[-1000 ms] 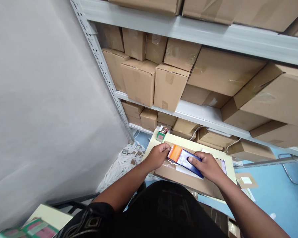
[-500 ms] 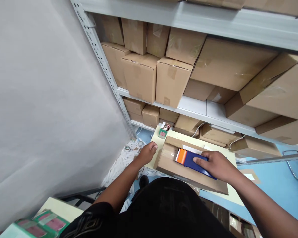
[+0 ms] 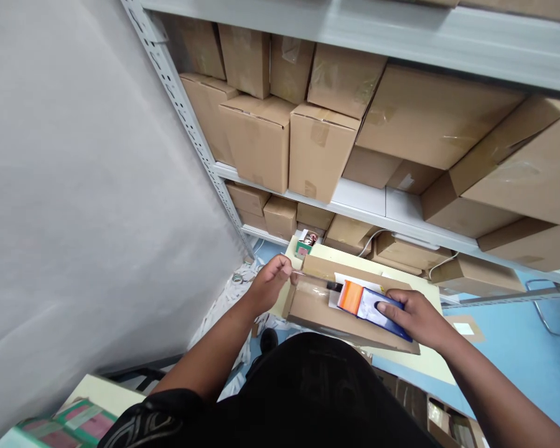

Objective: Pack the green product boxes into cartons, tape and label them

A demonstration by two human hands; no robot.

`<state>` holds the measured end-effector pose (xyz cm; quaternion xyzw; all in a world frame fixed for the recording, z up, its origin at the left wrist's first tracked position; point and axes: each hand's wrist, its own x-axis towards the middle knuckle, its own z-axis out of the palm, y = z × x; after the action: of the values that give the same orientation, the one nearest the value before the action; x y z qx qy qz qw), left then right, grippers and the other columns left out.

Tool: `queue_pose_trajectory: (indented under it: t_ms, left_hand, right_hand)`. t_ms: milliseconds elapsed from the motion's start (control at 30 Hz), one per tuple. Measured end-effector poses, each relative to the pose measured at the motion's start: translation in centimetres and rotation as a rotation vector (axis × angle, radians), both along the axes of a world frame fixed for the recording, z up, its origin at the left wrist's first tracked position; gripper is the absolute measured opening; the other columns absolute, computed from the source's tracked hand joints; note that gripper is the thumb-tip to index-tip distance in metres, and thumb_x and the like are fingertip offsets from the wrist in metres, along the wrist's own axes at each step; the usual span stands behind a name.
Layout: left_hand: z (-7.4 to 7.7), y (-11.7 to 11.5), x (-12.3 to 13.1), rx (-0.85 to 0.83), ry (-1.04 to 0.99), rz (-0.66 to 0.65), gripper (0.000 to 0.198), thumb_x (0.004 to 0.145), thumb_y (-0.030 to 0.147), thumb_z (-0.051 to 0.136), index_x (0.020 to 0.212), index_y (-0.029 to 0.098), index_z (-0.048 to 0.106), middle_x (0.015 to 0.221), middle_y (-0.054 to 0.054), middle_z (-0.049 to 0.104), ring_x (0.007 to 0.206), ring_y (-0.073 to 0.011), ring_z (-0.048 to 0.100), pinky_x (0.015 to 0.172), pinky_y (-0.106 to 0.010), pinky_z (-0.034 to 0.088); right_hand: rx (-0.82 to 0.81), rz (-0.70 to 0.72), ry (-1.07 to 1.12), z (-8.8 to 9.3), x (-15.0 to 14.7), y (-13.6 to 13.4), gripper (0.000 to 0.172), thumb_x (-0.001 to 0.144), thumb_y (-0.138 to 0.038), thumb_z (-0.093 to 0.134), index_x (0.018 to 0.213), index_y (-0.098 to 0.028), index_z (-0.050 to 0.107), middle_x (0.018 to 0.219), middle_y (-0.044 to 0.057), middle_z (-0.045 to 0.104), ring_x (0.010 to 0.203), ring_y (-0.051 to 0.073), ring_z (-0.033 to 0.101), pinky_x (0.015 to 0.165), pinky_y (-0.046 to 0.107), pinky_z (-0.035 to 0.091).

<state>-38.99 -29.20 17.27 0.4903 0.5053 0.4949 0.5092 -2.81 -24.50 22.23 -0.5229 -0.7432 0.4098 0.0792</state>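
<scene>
Tape [image 3: 315, 279] stretches above the carton [image 3: 310, 306] — left hand [image 3: 271, 281] pinching its end, right hand [image 3: 415, 316] gripping the dispenser [image 3: 369, 305].

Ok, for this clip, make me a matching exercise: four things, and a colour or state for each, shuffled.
1. Dispenser
2. Left hand
3. Carton
4. Table

A. Pale yellow
B. Held in the right hand
C. Brown, below the dispenser
D. Pinching clear tape

Pairs: 1-B, 2-D, 3-C, 4-A
</scene>
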Motion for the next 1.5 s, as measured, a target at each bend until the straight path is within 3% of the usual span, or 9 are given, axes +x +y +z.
queue_pose_trajectory:
  t_ms: [100, 333, 433, 600, 767, 1033, 1167, 1333, 1500]
  left_hand:
    - [-0.2, 1.1, 0.8, 0.049, -0.102, -0.031, 0.042, 0.088, 0.060, 0.066, 0.093, 0.024, 0.045, 0.092, -0.004, 0.072, 0.100, -0.0216, 0.068, 0.102, -0.040, 0.048]
    - [-1.3, 2.3, 1.2, -0.215, -0.248, -0.060, 0.039, 0.089, 0.053, 0.069, 0.093, 0.024, 0.043, 0.091, 0.000, 0.069, 0.097, -0.0218, 0.075, 0.094, -0.039, 0.054]
    - [-1.3, 2.4, 1.0, -0.250, -0.251, -0.035, 0.041, 0.087, 0.053, 0.070, 0.091, 0.024, 0.042, 0.089, 0.001, 0.068, 0.097, -0.0230, 0.076, 0.093, -0.038, 0.054]
    - [-1.7, 2.4, 0.3, -0.270, -0.260, 0.039, 0.038, 0.085, 0.051, 0.070, 0.089, 0.023, 0.044, 0.069, 0.006, 0.063, 0.071, -0.0180, 0.073, 0.080, -0.033, 0.055]
    - [-3.3, 1.7, -0.3, -0.287, -0.135, 0.114, 0.033, 0.087, 0.051, 0.065, 0.087, 0.022, 0.048, 0.057, 0.007, 0.058, 0.052, -0.0139, 0.063, 0.062, -0.025, 0.049]
    - [-7.4, 1.3, -0.7, -0.268, -0.165, 0.201, 0.031, 0.086, 0.049, 0.064, 0.085, 0.023, 0.047, 0.054, 0.010, 0.051, 0.050, -0.0123, 0.053, 0.063, -0.027, 0.050]
    - [-9.4, 0.8, 0.5, -0.211, -0.041, 0.266, 0.029, 0.093, 0.051, 0.054, 0.085, 0.024, 0.045, 0.059, 0.008, 0.047, 0.057, -0.0142, 0.050, 0.062, -0.027, 0.045]
    - [-9.5, 0.2, 3.2, -0.113, 0.280, 0.252, 0.022, 0.100, 0.042, 0.044, 0.090, 0.024, 0.051, 0.084, 0.000, 0.057, 0.085, -0.0201, 0.058, 0.081, -0.034, 0.047]
    - [-10.6, 0.4, 4.3, -0.032, 0.345, 0.298, 0.024, 0.101, 0.037, 0.047, 0.119, 0.022, 0.049, 0.104, -0.005, 0.059, 0.099, -0.0220, 0.059, 0.093, -0.040, 0.048]
  right_hand:
    - [-0.051, -0.036, 0.035, -0.4, 0.4, 0.5, 0.054, 0.088, -0.071, 0.060, 0.067, -0.022, 0.052, 0.059, -0.004, 0.046, 0.060, 0.014, 0.043, 0.055, 0.026, 0.030]
    - [-0.182, -0.036, 0.083, 0.2, 0.4, 1.0, 0.055, 0.087, -0.071, 0.061, 0.066, -0.021, 0.053, 0.062, -0.004, 0.048, 0.060, 0.014, 0.045, 0.055, 0.026, 0.032]
    - [-0.111, -0.019, 0.015, 1.6, -0.1, 1.0, 0.054, 0.086, -0.070, 0.062, 0.065, -0.022, 0.050, 0.060, -0.004, 0.045, 0.059, 0.013, 0.043, 0.054, 0.026, 0.029]
    - [0.040, 0.024, -0.165, 2.4, -1.6, 1.7, 0.054, 0.090, -0.070, 0.057, 0.066, -0.022, 0.052, 0.062, -0.002, 0.053, 0.061, 0.015, 0.050, 0.057, 0.027, 0.031]
    - [0.108, 0.097, -0.311, 2.3, -3.4, 2.4, 0.051, 0.091, -0.068, 0.055, 0.066, -0.022, 0.056, 0.061, 0.000, 0.059, 0.060, 0.017, 0.053, 0.057, 0.029, 0.028]
    - [0.132, 0.193, -0.477, 3.3, -6.6, 3.5, 0.054, 0.093, -0.069, 0.050, 0.068, -0.023, 0.061, 0.063, 0.003, 0.063, 0.062, 0.018, 0.056, 0.060, 0.030, 0.026]
    - [0.097, 0.216, -0.541, 2.9, -7.5, 4.5, 0.053, 0.093, -0.069, 0.050, 0.073, -0.023, 0.066, 0.067, 0.004, 0.067, 0.065, 0.020, 0.058, 0.059, 0.030, 0.024]
    - [0.109, 0.209, -0.594, 1.7, -7.1, 5.2, 0.052, 0.092, -0.068, 0.051, 0.070, -0.023, 0.065, 0.068, 0.006, 0.066, 0.064, 0.019, 0.056, 0.059, 0.030, 0.023]
    - [0.078, 0.160, -0.563, 0.4, -5.9, 5.3, 0.053, 0.091, -0.068, 0.051, 0.066, -0.023, 0.060, 0.062, 0.004, 0.062, 0.062, 0.019, 0.054, 0.058, 0.030, 0.023]
